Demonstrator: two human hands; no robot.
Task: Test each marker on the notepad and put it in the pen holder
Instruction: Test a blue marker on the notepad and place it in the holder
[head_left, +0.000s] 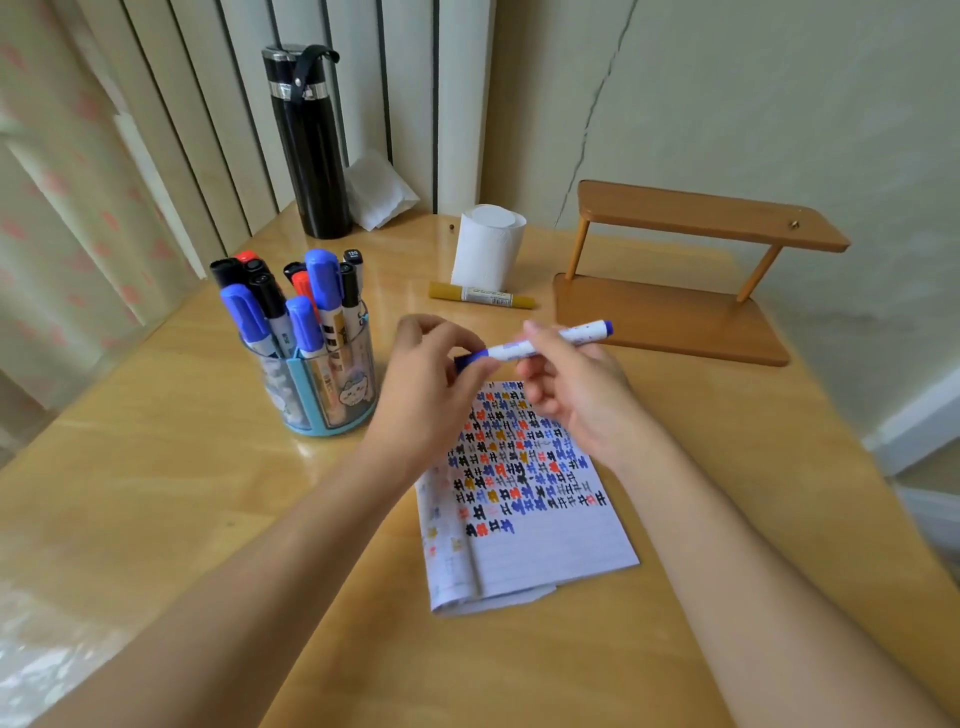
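Observation:
Both hands hold a blue-and-white marker (566, 338) level above the notepad (524, 493). My left hand (431, 374) pinches its blue cap end. My right hand (571, 384) grips the white barrel. The notepad lies open on the table, its upper half covered with rows of black, blue, red and yellow marks. The clear pen holder (322, 384) with blue trim stands to the left and holds several blue, black and red markers. A yellow marker (480, 295) lies on the table beyond my hands.
A white tissue roll (488, 247) stands just behind the yellow marker. A black flask (306, 145) and a crumpled tissue (379, 192) sit at the back. A wooden two-tier stand (675, 291) occupies the right rear. The wooden table (156, 493) ends at the wall.

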